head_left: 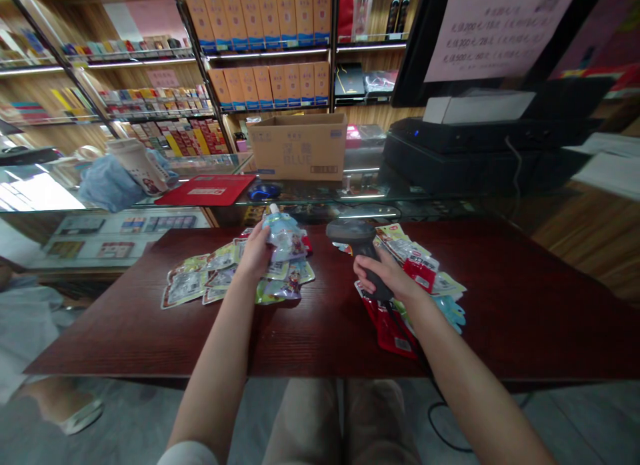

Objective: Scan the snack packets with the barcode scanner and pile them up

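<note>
My left hand [257, 251] is closed on a clear and light-blue spouted pouch [286, 237] with a white cap, held above a spread of snack packets [220, 271] on the dark red wooden table. A black handheld barcode scanner [354, 233] is gripped in my right hand [383, 273], its head turned left toward the pouch. Beneath and around that hand lies a second pile, with red packets [393, 331], a blue-edged packet [451, 311] and pale ones. My right hand and forearm hide part of this pile.
Behind the table [320, 348], a glass counter carries a cardboard box [299, 148], a blue mouse [265, 191], a red mat [206, 190] and a cup [137, 165]. A black monitor [415, 51] stands at right. The scanner's cable [440, 425] hangs over the front edge. Someone's leg [55, 401] shows at left.
</note>
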`<state>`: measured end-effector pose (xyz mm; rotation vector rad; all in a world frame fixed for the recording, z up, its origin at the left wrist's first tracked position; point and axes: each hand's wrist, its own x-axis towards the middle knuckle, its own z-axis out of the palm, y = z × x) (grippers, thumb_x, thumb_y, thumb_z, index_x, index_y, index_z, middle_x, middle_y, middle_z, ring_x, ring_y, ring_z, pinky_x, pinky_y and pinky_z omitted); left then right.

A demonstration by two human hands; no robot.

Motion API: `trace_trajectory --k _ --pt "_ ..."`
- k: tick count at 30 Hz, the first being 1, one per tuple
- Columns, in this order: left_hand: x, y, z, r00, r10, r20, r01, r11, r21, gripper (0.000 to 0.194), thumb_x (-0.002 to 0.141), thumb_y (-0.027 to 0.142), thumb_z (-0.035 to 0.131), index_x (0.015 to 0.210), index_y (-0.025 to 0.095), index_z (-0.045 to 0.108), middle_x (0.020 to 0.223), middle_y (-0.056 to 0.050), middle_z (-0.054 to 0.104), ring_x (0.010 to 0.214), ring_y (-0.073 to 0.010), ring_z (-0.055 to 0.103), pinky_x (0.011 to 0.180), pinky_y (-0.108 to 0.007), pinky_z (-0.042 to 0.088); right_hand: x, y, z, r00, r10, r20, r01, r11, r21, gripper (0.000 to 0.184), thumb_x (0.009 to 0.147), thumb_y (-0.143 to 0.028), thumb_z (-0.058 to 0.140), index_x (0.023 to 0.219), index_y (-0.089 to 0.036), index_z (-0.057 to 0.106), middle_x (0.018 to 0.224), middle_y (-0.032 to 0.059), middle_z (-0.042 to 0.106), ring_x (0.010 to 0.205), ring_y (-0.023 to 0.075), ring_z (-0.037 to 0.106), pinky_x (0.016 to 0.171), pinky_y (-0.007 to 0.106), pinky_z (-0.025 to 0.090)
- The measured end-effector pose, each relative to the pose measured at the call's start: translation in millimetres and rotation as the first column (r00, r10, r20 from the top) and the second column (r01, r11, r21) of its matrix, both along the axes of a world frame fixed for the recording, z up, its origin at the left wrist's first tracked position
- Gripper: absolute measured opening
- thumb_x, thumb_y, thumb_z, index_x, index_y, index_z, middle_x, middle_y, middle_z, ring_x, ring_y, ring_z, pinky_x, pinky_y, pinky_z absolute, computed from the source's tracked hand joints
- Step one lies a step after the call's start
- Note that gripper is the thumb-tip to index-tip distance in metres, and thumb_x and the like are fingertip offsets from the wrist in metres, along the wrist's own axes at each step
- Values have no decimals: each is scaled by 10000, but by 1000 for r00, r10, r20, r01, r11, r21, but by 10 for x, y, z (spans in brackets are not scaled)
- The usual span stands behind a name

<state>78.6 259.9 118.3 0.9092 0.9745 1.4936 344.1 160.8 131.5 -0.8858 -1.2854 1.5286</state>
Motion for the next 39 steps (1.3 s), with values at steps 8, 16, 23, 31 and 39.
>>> trace_trajectory --k 8,16,23,31,39 --pt "-373 -75 113 655 308 -690 -297 945 140 287 702 346 639 919 159 639 815 -61 669 860 -255 625 840 -365 467 92 1 31 999 -27 -20 28 999 21 325 787 -423 677 736 -201 445 559 -69 487 348 49 405 364 200 320" --pt "-523 -114 176 86 33 -996 -313 950 4 454 828 370 526 1178 95 621 1149 -207 676 1120 -343 608 951 -387 437 253 46 10 993 -66 -100 66 998 -3 334 794 -419 683 727 -202 439 540 -70 485 342 47 385 360 201 327" --pt "-391 -277 234 -210 96 -973 -372 912 170 512 864 414 473 1255 105 590 1244 -257 574 1157 -434 523 920 -523 432 428 87 17 980 -156 -127 155 988 -16 320 776 -408 708 746 -199 468 564 -66 499 355 46 397 367 203 341" --pt "281 -313 278 -7 375 -927 64 925 374 327 902 283 441 1132 134 620 1128 -152 613 1083 -300 558 965 -443 429 553 70 76 962 -253 -104 252 967 -22 343 743 -421 735 811 -206 475 558 -68 506 358 56 405 363 208 341" --pt "1209 201 -249 -33 122 -992 572 816 82 600 781 226 609 1357 150 456 1352 -181 514 1258 -306 512 1045 -435 412 761 43 94 929 -347 -132 346 938 -30 395 697 -433 772 797 -208 463 542 -73 505 358 54 405 353 196 338"
